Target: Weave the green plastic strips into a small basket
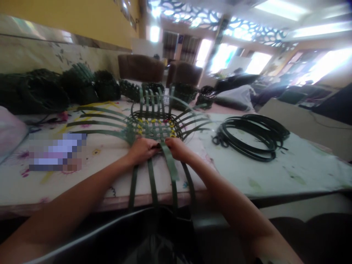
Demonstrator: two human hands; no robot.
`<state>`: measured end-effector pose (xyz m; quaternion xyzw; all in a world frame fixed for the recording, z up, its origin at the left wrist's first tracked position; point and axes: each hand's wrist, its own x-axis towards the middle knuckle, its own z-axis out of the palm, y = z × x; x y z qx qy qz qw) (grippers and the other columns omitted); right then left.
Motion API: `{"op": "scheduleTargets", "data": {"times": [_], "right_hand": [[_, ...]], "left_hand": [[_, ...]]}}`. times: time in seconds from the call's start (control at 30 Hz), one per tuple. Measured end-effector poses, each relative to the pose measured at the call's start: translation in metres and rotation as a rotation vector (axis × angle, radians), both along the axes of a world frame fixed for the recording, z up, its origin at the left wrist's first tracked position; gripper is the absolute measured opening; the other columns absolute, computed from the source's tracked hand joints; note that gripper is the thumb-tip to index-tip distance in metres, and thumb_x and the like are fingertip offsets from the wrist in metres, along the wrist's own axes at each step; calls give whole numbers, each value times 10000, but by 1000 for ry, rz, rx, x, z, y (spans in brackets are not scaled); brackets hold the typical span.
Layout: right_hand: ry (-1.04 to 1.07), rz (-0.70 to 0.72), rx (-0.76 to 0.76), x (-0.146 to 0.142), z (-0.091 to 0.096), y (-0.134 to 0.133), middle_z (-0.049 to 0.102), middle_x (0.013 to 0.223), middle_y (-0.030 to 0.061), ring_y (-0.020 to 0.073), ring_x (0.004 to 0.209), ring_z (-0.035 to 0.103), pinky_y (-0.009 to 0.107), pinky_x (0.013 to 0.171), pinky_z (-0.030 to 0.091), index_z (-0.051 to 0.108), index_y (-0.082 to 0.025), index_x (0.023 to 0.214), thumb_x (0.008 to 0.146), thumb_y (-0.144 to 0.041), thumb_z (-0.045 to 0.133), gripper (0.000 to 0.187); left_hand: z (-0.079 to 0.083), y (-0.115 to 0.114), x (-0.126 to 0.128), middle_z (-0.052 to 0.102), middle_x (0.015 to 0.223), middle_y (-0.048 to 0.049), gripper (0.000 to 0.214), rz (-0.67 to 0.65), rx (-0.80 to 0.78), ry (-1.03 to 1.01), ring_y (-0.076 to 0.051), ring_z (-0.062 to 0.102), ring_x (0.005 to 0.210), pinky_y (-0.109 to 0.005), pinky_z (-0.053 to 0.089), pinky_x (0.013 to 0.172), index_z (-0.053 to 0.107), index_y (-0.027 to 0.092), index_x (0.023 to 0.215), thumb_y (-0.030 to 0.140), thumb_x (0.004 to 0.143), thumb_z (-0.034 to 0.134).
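Observation:
A partly woven green basket (155, 129) with yellow ties around its base lies on the table, its loose strips fanning out on all sides. My left hand (143, 150) is closed on the near edge of the weave, thumb and fingers pinching a green strip. Beside it my right hand (176, 148) grips the same near edge, its fingers curled. Between the hands a broad green strip (171, 161) stands up and bends toward me. Several near strips hang down over the table's front edge. The fingertips are partly hidden by the hands themselves.
Coiled dark green strips (251, 134) lie to the right, with black-handled scissors (220, 139) beside them. Finished-looking green baskets (45, 91) line the back left. A white plastic bag (236, 98) sits behind, and a blurred-out rectangle (57, 151) is at left. Brown chairs (141, 68) stand beyond the table.

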<state>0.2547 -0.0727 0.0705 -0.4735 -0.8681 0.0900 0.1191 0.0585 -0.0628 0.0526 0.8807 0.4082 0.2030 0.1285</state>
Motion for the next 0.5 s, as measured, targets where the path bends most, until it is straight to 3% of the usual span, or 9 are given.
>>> {"op": "scheduleTargets", "data": {"times": [0.17,0.3,0.5], "right_hand": [[-74,-65,5,-2,0,-3,736,981,80,179,879,627,260,741,390,759,-146,885,899,-156,570,190],[-202,-126,59,-6,0,-6,738,1028,109,206,904,645,293,752,389,740,-155,942,929,-197,508,236],[-348,-110,156,-14,13,-18,734,990,131,257,992,646,378,900,363,706,-144,982,849,-71,505,252]], "left_hand": [[1,5,1,768,835,6,187,56,-212,-185,-172,680,769,-226,410,646,779,192,931,285,849,638],[2,5,3,776,855,-17,207,110,-177,-122,-193,690,790,-247,415,656,780,186,907,316,859,627],[1,5,3,780,888,-42,234,131,-137,-73,-210,694,806,-269,442,685,776,191,914,343,868,604]]}}
